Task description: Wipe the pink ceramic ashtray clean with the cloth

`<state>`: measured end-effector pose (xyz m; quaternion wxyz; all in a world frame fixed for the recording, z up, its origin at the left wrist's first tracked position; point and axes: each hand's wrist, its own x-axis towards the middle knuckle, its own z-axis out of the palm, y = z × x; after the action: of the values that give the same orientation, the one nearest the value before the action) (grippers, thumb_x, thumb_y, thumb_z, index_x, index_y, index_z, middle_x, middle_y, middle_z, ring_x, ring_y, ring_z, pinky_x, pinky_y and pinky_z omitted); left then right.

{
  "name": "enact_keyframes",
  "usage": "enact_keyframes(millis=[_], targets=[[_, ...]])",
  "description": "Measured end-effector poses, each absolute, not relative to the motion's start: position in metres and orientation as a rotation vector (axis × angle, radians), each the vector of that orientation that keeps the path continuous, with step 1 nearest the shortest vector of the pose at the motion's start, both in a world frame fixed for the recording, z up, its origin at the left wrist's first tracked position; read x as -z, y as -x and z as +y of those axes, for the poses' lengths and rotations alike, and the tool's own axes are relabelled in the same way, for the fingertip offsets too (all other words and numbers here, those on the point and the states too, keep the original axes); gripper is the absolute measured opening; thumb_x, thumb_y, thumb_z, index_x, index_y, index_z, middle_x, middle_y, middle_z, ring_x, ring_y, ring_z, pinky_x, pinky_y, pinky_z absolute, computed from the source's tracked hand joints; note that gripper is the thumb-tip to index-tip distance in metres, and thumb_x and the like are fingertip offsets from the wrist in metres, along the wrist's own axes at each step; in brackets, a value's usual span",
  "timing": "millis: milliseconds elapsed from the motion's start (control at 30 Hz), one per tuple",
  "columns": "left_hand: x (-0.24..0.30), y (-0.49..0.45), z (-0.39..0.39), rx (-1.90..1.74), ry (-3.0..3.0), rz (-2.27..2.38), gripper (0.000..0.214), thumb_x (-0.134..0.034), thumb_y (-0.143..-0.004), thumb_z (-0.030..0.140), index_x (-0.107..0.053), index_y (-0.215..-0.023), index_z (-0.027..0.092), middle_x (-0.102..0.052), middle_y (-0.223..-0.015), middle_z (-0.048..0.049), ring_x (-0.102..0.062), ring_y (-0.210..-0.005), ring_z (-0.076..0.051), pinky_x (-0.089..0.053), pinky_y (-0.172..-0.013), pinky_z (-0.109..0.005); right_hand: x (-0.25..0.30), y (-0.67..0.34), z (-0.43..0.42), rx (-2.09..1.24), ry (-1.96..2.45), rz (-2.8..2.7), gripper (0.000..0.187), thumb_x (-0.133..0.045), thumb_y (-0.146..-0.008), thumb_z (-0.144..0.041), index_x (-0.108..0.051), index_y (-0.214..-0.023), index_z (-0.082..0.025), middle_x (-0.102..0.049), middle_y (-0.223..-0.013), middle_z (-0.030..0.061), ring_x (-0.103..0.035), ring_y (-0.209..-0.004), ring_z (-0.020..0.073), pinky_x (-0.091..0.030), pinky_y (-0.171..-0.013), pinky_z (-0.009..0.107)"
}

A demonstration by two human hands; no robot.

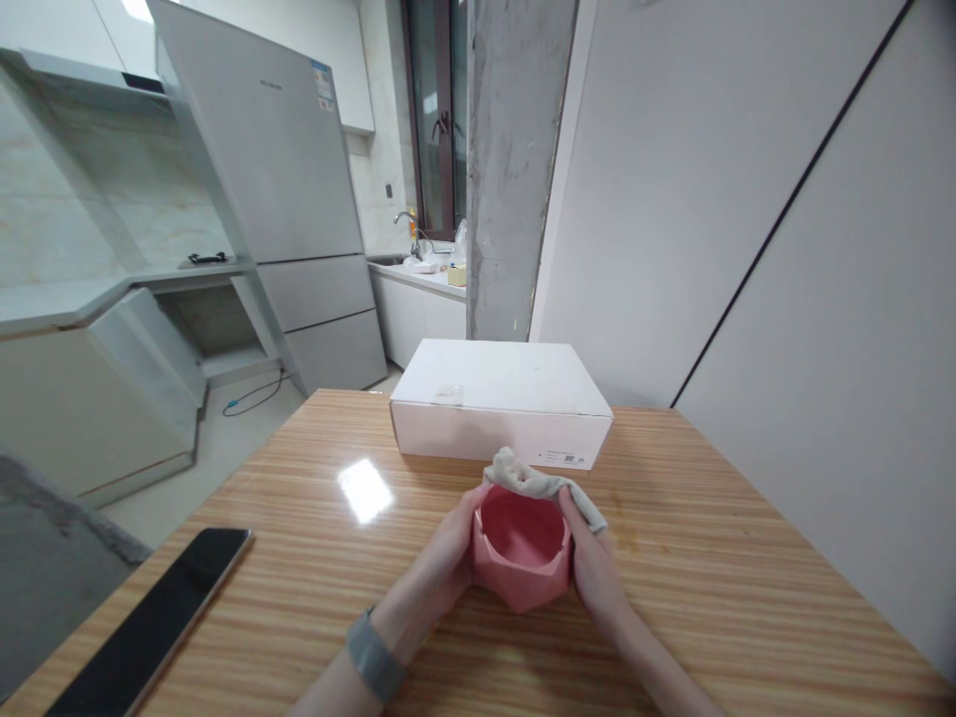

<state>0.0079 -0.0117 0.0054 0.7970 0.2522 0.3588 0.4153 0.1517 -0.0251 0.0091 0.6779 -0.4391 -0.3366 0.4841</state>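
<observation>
Centre stage, holding a pink pot [521, 583] by its two sides, mouth upward, above or on the table [709, 597], on the near side of the white box [500, 378]. Hard to tell from here whether lifted clear or resting. Gripping from both flanks, with the left hand [454, 538] curved snugly around one and the right hand [592, 553] wrapped along the other, thumb over a pale cloth [527, 481] at the far rim. Looks hard and rigid, likely ceramic or something similar, so unlikely to give under a squeeze. Probably modest in weight, comfortable enough between two palms. Appears smooth with a faint sheen, so possibly slippery, more so with fabric caught under the fingers. Likely to chip or crack if dropped, above all along the rim. Best held by the broad angled facets, low and on opposite sides, with even pressure and none of the load on the lip. And for the cloth, bunched along that far edge: seemingly soft, limp and light, best pinched at a thick fold.
</observation>
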Motion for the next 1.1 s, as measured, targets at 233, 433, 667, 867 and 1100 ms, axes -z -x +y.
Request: enact_keyframes(millis=[233, 433, 667, 867, 1100], targets=[[-0.004, -0.008, -0.010, -1.039, -0.496, 0.710, 0.041, -0.059, -0.084, 0.043, -0.063, -0.114, 0.015, -0.072, -0.106, -0.0119, -0.069, -0.086, -0.024, -0.055, -0.065, -0.030, 0.006, -0.151, -0.023, -1.032, 0.990, -0.793, 0.045, -0.071, -0.074, -0.056, -0.073, -0.106, -0.025, -0.072, -0.116, 0.0051, -0.057, -0.120, 0.0275, -0.035, -0.111, 0.043], [-0.006, -0.002, -0.015, -0.952, -0.617, 0.597, 0.036, -0.069, -0.079, 0.034, -0.063, -0.109, 0.014, -0.071, -0.102, -0.0122, -0.067, -0.075, -0.017, -0.055, -0.062, -0.026, 0.000, -0.153, -0.026, -1.018, 1.007, -0.759, 0.045, -0.070, -0.072, -0.059, -0.075, -0.101, -0.024, -0.074, -0.110, 0.0054, -0.062, -0.112, 0.0285, -0.040, -0.107, 0.044], [-0.013, 0.010, -0.015, -0.736, -0.791, 0.636, 0.046, -0.066, -0.081, 0.044, -0.063, -0.115, 0.013, -0.071, -0.097, -0.0120, -0.063, -0.065, -0.014, -0.055, -0.054, -0.024, 0.000, -0.160, -0.022, -1.069, 1.045, -0.711, 0.043, -0.074, -0.068, -0.058, -0.077, -0.090, -0.021, -0.078, -0.093, 0.0070, -0.070, -0.093, 0.0296, -0.052, -0.092, 0.043], [-0.005, 0.007, -0.006, -0.752, -0.672, 0.744, 0.049, -0.053, -0.085, 0.049, -0.064, -0.116, 0.012, -0.072, -0.102, -0.0134, -0.065, -0.065, -0.018, -0.053, -0.046, -0.026, 0.004, -0.157, -0.023, -1.074, 1.018, -0.787, 0.041, -0.072, -0.072, -0.057, -0.076, -0.096, -0.023, -0.077, -0.100, 0.0062, -0.068, -0.101, 0.0298, -0.050, -0.095, 0.044], [-0.010, 0.003, -0.009, -1.028, -0.550, 0.677, 0.046, -0.064, -0.081, 0.038, -0.059, -0.120, 0.014, -0.072, -0.104, -0.0134, -0.069, -0.088, -0.025, -0.057, -0.070, -0.033, 0.008, -0.147, -0.026, -0.936, 0.995, -0.943, 0.045, -0.062, -0.083, -0.053, -0.067, -0.118, -0.025, -0.067, -0.126, 0.0037, -0.047, -0.131, 0.0234, -0.029, -0.115, 0.040]])
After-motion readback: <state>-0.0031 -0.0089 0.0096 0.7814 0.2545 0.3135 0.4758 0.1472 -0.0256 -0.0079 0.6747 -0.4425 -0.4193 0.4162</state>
